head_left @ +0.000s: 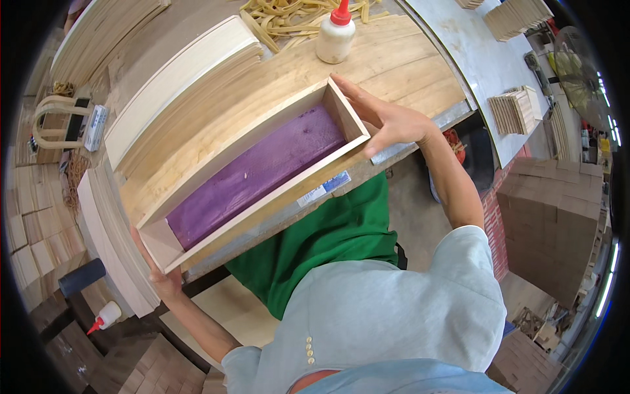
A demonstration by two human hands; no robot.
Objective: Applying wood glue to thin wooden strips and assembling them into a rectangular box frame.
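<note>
Both hands hold a long, shallow wooden box frame (pixel 278 196) at a slant over the wooden work board (pixel 400 59). Inside its four pale walls shows a smooth purple surface (pixel 256 172); I cannot tell whether it is joined to the frame. My left hand (pixel 163 277) is closed around the near-left end, some fingers hidden behind the wood. At the far-right end, my right hand (pixel 396 122) grips the short wall and corner, thumb on the near side and fingers beyond. A white glue bottle (pixel 335 42) with a red nozzle stands past the frame.
Stacked thin boards (pixel 187 82) lie beyond the frame, with more boards (pixel 115 243) at left. Tan flat bands (pixel 289 20) are heaped at the back. Another glue bottle (pixel 107 316) lies lower left. Small panels (pixel 513 111) stand on the grey table (pixel 459 56) at right.
</note>
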